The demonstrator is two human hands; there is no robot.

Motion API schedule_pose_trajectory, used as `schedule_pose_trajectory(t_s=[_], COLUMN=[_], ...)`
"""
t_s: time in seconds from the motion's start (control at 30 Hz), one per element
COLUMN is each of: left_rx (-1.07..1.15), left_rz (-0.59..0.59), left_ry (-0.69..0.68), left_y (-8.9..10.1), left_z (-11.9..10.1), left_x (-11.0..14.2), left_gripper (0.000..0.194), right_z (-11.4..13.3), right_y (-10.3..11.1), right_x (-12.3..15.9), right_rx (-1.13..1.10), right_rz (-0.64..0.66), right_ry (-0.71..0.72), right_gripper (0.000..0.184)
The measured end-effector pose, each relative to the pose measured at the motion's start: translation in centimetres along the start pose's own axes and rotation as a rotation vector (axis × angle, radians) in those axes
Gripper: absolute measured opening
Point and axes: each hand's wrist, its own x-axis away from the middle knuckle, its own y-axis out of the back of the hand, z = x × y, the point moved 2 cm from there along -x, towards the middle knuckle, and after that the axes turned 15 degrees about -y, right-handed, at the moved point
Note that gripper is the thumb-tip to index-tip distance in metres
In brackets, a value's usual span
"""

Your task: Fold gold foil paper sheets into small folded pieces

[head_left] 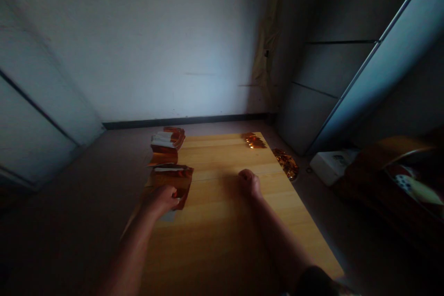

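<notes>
My left hand [163, 200] is closed at the near right part of a shiny copper-coloured foil sheet [171, 178], at the left side of the wooden table [215, 240]. The fingers look pinched on the sheet, and a pale piece [169, 216] shows under its near edge. My right hand [250, 183] is curled into a fist low over the middle right of the table. Whatever its fingers hold, if anything, is hidden. Behind the sheet lie a folded copper strip [164, 156] and a rolled bundle of copper and white layers [168, 138].
Small shiny copper foil pieces [255, 140] lie at the table's far right corner. On the floor beyond the right edge is a crumpled foil heap [287, 164]. A white box [328, 166] stands farther right, near a wooden chair [398, 152]. A pale wall [173, 55] rises behind.
</notes>
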Motion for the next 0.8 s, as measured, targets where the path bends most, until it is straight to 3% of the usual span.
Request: schedule_pose_trajectory(t_s=[0.33, 0.57, 0.8], left_rx=[0.002, 0.03, -0.003], left_rz=[-0.005, -0.14, -0.224], left_ry=[-0.014, -0.037, 0.045], left_y=[0.9, 1.9, 2.2], left_z=[-0.4, 0.0, 0.4], left_x=[0.0, 0.0, -0.3], left_gripper=[0.032, 0.029, 0.021], right_z=[0.4, 0.2, 0.3], right_y=[0.1, 0.1, 0.1], right_x=[0.0, 0.0, 0.0], right_rx=[0.013, -0.018, 0.004], right_rz=[-0.012, 0.001, -0.014], right_ry=[0.008, 0.001, 0.007], right_gripper=[0.015, 0.016, 0.016])
